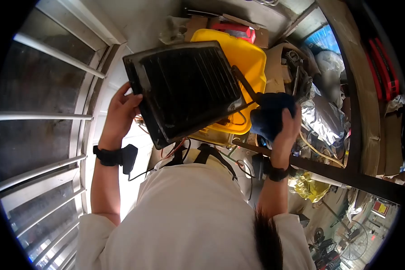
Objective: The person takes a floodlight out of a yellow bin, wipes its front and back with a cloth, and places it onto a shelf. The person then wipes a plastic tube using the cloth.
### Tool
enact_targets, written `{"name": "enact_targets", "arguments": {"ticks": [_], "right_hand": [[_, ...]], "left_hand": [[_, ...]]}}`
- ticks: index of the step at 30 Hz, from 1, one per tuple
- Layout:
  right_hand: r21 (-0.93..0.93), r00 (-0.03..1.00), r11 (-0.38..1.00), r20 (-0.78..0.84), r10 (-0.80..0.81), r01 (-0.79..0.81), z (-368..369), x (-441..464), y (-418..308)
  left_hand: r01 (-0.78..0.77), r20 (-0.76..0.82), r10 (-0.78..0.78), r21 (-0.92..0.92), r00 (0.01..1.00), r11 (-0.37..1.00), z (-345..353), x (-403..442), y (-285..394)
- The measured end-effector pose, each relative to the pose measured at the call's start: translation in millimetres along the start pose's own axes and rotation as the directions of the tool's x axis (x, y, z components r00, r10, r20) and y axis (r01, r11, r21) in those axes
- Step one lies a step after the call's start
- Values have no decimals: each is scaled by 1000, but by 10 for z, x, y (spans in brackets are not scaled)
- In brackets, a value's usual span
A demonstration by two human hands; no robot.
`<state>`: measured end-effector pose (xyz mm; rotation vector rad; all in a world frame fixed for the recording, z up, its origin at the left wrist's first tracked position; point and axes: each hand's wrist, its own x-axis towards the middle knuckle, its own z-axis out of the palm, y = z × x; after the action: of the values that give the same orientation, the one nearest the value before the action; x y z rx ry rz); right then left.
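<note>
Two grips occupied. Left hand (123, 111) pinches the left edge of a black ridged panel (189, 78), held above a yellow tub (255, 60). Right hand (288, 129) holds dark blue cloth (271, 114) against the panel's bracket (246, 84). Barred window (40, 116) left.

Brightest at left: white patch (128, 193) beside left forearm (104, 189) blown out. Glare streaks on dark panel (184, 83); foil (323, 114) glints. Upper-right shelf area dimmer, shadowed. Fisheye view: window bars (49, 116) splayed, corners black, blue fringe along left rim. Right hand (289, 126) slightly soft; lower-right clutter (346, 243) hazy.
</note>
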<state>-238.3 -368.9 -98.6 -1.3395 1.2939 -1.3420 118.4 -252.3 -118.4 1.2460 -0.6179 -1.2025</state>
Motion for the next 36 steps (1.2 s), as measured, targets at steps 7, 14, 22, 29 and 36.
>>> {"name": "enact_targets", "arguments": {"ticks": [7, 14, 22, 29, 36], "right_hand": [[-541, 920, 841, 324, 223, -14, 284, 124, 489], [-544, 799, 835, 463, 384, -86, 364, 191, 545], [-644, 722, 764, 541, 431, 27, 405, 312, 690], [-525, 847, 845, 492, 201, 105, 291, 340, 167], [-113, 786, 985, 618, -33, 130, 1075, 225, -904]], "left_hand": [[51, -78, -60, -122, 995, 991, -319, -238, -520], [128, -34, -134, -147, 990, 981, -635, -232, -786], [166, -72, -185, -213, 980, 963, -638, -232, -797], [178, -104, -184, -62, 977, 982, -630, -221, -928], [178, -207, -202, -129, 957, 976, -532, -228, -1069]]}}
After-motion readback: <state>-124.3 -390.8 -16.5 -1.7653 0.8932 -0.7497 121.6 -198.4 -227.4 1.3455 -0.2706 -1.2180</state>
